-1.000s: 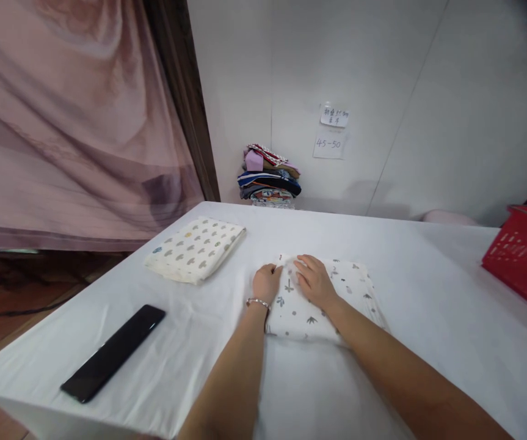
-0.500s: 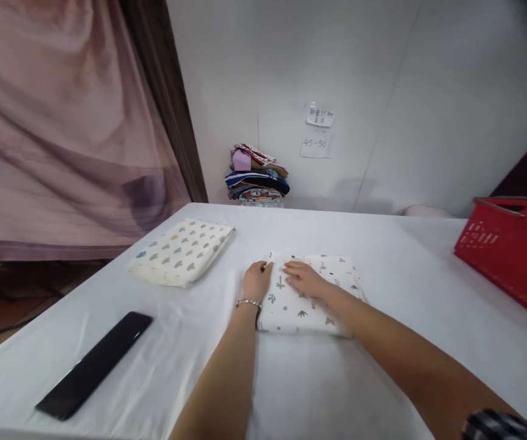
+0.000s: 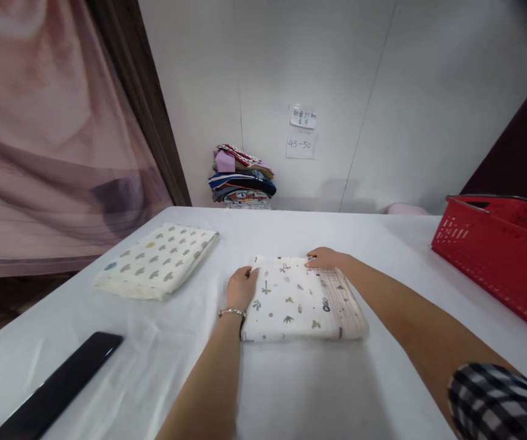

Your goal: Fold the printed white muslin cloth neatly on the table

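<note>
In front of me lies a folded white cloth (image 3: 286, 305) printed with small leaves, palm trees and other motifs. Its right part shows a greyish-pink, streaked band. My left hand (image 3: 241, 289), with a silver bracelet at the wrist, rests against the cloth's left edge, fingers slightly bent and thumb apart. At the far edge, right of centre, my right hand (image 3: 326, 258) lies on the cloth with its fingers pointing left. Neither hand lifts the cloth off the table.
A second folded cream cloth (image 3: 157, 261) with grey cloud-like prints lies at the left. Nearer is a long black glossy object (image 3: 57, 388). A red plastic basket (image 3: 496, 263) stands at the right. Behind the white table (image 3: 309, 391) is a stack of folded fabrics (image 3: 242, 177) by the wall.
My right hand has moved from the cloth's left-middle part to the right along its far edge. The left hand stays at the left edge. The whole view has shifted slightly to the right.
</note>
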The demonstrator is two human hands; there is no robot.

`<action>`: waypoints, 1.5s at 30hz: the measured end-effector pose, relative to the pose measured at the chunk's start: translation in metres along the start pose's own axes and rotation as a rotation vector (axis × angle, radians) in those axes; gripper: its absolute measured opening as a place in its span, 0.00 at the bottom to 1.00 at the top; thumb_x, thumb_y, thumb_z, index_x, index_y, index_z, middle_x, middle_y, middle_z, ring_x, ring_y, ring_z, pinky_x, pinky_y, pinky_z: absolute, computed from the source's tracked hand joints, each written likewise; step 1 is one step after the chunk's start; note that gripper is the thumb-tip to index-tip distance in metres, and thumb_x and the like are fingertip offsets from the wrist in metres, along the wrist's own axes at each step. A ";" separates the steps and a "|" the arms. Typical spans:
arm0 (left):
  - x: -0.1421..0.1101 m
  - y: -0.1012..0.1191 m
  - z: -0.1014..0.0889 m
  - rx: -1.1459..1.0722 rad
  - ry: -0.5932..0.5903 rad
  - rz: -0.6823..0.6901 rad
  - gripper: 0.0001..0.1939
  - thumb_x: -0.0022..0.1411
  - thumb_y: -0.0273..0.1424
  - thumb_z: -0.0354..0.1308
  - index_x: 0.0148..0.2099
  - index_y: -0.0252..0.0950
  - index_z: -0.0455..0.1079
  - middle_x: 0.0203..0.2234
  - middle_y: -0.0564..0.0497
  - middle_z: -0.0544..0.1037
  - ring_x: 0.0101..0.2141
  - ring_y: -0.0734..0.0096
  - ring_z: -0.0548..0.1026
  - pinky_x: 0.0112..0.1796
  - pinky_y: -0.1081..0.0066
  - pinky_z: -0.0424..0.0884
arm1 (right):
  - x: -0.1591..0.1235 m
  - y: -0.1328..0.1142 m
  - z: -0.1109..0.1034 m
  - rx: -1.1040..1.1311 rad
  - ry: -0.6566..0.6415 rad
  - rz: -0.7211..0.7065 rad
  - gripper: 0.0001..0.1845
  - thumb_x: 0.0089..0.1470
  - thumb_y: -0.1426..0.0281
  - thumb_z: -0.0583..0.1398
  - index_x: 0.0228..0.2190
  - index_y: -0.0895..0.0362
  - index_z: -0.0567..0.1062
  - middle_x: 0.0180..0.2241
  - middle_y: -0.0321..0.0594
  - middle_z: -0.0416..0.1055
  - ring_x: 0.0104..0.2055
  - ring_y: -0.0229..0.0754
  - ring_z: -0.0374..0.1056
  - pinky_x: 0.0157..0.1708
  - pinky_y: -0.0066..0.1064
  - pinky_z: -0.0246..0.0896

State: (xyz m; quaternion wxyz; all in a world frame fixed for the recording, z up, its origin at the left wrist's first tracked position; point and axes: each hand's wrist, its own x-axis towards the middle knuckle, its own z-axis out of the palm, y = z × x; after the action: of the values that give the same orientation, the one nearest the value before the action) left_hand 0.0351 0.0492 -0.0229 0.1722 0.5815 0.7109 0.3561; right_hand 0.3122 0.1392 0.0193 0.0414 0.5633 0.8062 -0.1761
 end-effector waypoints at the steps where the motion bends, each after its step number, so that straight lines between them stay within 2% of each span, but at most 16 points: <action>1: 0.000 0.001 -0.001 -0.002 -0.001 -0.004 0.14 0.56 0.40 0.50 0.39 0.39 0.71 0.32 0.50 0.76 0.32 0.70 0.71 0.34 0.73 0.63 | 0.003 0.000 -0.003 0.004 -0.036 0.001 0.34 0.45 0.53 0.57 0.52 0.56 0.66 0.53 0.45 0.63 0.53 0.52 0.60 0.49 0.37 0.56; 6: 0.000 0.005 -0.006 -0.050 -0.048 -0.049 0.15 0.56 0.41 0.50 0.40 0.39 0.72 0.34 0.50 0.77 0.34 0.69 0.72 0.36 0.72 0.64 | 0.010 0.002 -0.008 0.039 -0.126 0.035 0.35 0.40 0.51 0.59 0.49 0.55 0.68 0.53 0.47 0.62 0.51 0.54 0.61 0.46 0.40 0.58; 11: 0.004 0.000 -0.006 -0.221 -0.086 -0.088 0.18 0.56 0.43 0.50 0.42 0.39 0.71 0.34 0.51 0.77 0.34 0.69 0.73 0.37 0.71 0.66 | 0.010 0.017 -0.002 0.138 -0.075 0.093 0.36 0.40 0.50 0.60 0.48 0.57 0.69 0.55 0.49 0.60 0.54 0.56 0.58 0.49 0.41 0.55; 13: 0.004 -0.002 -0.004 -0.284 -0.080 -0.094 0.19 0.55 0.44 0.50 0.42 0.38 0.71 0.33 0.50 0.77 0.32 0.69 0.73 0.35 0.71 0.67 | 0.004 0.032 0.000 0.188 0.002 0.200 0.35 0.39 0.52 0.62 0.46 0.59 0.71 0.53 0.51 0.62 0.53 0.57 0.59 0.49 0.40 0.55; 17: 0.004 -0.003 -0.002 -0.294 -0.074 -0.075 0.19 0.56 0.44 0.49 0.42 0.37 0.71 0.30 0.51 0.77 0.29 0.71 0.74 0.33 0.71 0.68 | -0.023 0.074 0.001 0.248 0.128 0.483 0.34 0.43 0.52 0.59 0.43 0.68 0.71 0.49 0.62 0.64 0.50 0.61 0.61 0.45 0.44 0.57; 19: 0.003 -0.001 -0.002 -0.236 -0.075 -0.062 0.18 0.56 0.43 0.49 0.41 0.38 0.71 0.31 0.51 0.77 0.30 0.70 0.73 0.34 0.71 0.67 | -0.041 0.093 0.002 0.376 0.176 0.655 0.35 0.42 0.51 0.60 0.43 0.67 0.71 0.48 0.63 0.64 0.49 0.61 0.62 0.43 0.44 0.59; 21: 0.001 0.002 -0.002 -0.172 -0.077 -0.051 0.17 0.56 0.42 0.49 0.41 0.38 0.71 0.32 0.51 0.77 0.31 0.70 0.73 0.36 0.71 0.67 | -0.058 0.104 0.004 0.554 0.184 0.761 0.35 0.38 0.50 0.62 0.42 0.64 0.71 0.48 0.60 0.65 0.49 0.60 0.63 0.41 0.43 0.61; 24: 0.000 0.006 0.001 -0.106 -0.085 -0.016 0.17 0.57 0.41 0.49 0.43 0.39 0.70 0.34 0.51 0.76 0.33 0.70 0.73 0.38 0.70 0.66 | -0.083 0.102 0.013 0.921 0.087 0.714 0.30 0.36 0.53 0.65 0.38 0.61 0.72 0.46 0.55 0.69 0.46 0.54 0.66 0.40 0.38 0.64; 28: -0.002 0.007 0.005 -0.082 -0.097 0.045 0.17 0.57 0.40 0.49 0.44 0.39 0.70 0.35 0.52 0.76 0.33 0.71 0.72 0.38 0.71 0.66 | -0.113 0.077 0.035 1.449 -0.085 0.499 0.19 0.47 0.62 0.61 0.38 0.62 0.71 0.41 0.50 0.73 0.41 0.44 0.70 0.41 0.33 0.66; 32: -0.006 0.014 0.008 -0.094 -0.140 0.049 0.18 0.57 0.42 0.48 0.45 0.40 0.69 0.36 0.52 0.76 0.32 0.72 0.72 0.36 0.72 0.66 | -0.135 0.053 0.055 1.681 -0.140 0.362 0.15 0.53 0.64 0.56 0.38 0.63 0.70 0.39 0.49 0.74 0.40 0.43 0.71 0.43 0.35 0.65; 35: -0.017 0.028 0.012 -0.072 -0.226 0.051 0.22 0.56 0.46 0.48 0.48 0.41 0.67 0.37 0.52 0.76 0.34 0.71 0.73 0.36 0.72 0.66 | -0.143 0.048 0.059 1.656 -0.087 0.367 0.16 0.51 0.63 0.57 0.37 0.63 0.71 0.39 0.50 0.74 0.40 0.44 0.71 0.41 0.35 0.66; 39: -0.045 0.052 0.021 0.015 -0.353 0.075 0.28 0.54 0.51 0.47 0.53 0.41 0.63 0.40 0.49 0.75 0.40 0.64 0.72 0.39 0.68 0.65 | -0.148 0.057 0.054 1.328 0.093 0.483 0.20 0.44 0.61 0.64 0.37 0.61 0.71 0.36 0.49 0.74 0.34 0.44 0.71 0.31 0.32 0.68; 42: -0.065 0.065 0.030 0.053 -0.373 0.095 0.32 0.53 0.53 0.48 0.55 0.40 0.60 0.45 0.46 0.73 0.44 0.60 0.71 0.41 0.66 0.64 | -0.153 0.064 0.050 1.224 0.103 0.489 0.24 0.41 0.58 0.65 0.38 0.59 0.70 0.34 0.47 0.75 0.30 0.44 0.71 0.25 0.31 0.67; 45: -0.071 0.072 0.036 0.063 -0.354 0.080 0.32 0.53 0.47 0.52 0.57 0.39 0.56 0.48 0.44 0.70 0.45 0.59 0.70 0.42 0.66 0.64 | -0.155 0.065 0.050 1.289 0.091 0.451 0.24 0.41 0.59 0.65 0.39 0.58 0.69 0.34 0.46 0.75 0.29 0.42 0.71 0.24 0.29 0.66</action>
State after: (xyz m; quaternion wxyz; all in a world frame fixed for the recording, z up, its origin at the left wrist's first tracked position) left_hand 0.1278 -0.0022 -0.0088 0.2620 0.6681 0.6565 0.2323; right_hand 0.4214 0.0035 -0.0015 -0.3005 0.6364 0.4045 -0.5840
